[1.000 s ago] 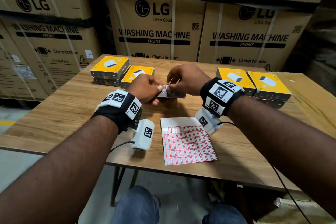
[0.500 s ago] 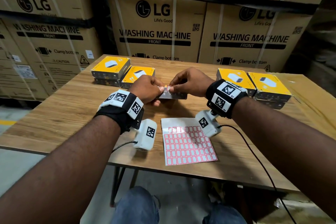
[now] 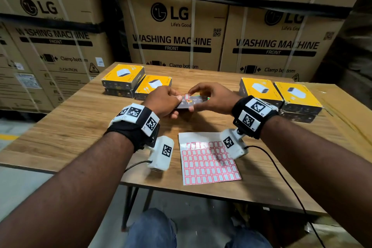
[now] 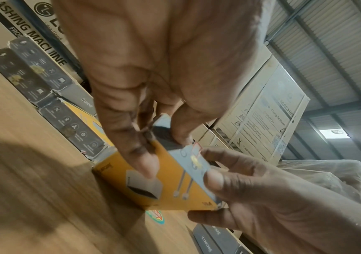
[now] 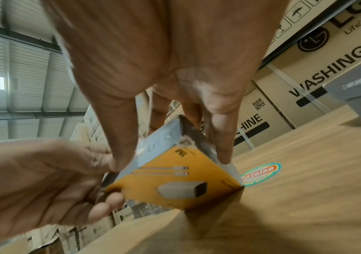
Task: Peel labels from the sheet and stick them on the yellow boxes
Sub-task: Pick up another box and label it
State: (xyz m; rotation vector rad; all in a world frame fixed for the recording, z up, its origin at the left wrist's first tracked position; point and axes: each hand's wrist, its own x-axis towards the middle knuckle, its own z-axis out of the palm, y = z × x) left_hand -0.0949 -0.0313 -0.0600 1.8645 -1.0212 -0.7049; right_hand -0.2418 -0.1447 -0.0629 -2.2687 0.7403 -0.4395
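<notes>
I hold one yellow box (image 3: pixel 192 102) on edge over the table's middle, its grey side facing me. A small red-bordered label (image 3: pixel 187 96) is stuck on that grey side. My left hand (image 3: pixel 175 104) grips the box's left end, thumb beside the label. My right hand (image 3: pixel 194 99) grips the right end, thumb below and fingers above. The left wrist view shows the box's yellow face (image 4: pixel 153 180) and the label (image 4: pixel 197 148). The label sheet (image 3: pixel 209 159) lies flat on the table near me, its top row partly peeled.
Yellow boxes are stacked at the table's back left (image 3: pixel 122 74) and back right (image 3: pixel 298 94). Large washing machine cartons (image 3: pixel 177 26) wall off the far side. A round sticker (image 5: pixel 261 173) sits on the wooden table (image 3: pixel 80 127). Wrist camera cables hang over the near edge.
My right fingers have come off the label, which now shows on the box's grey side. Both hands still hold the box and have raised it slightly.
</notes>
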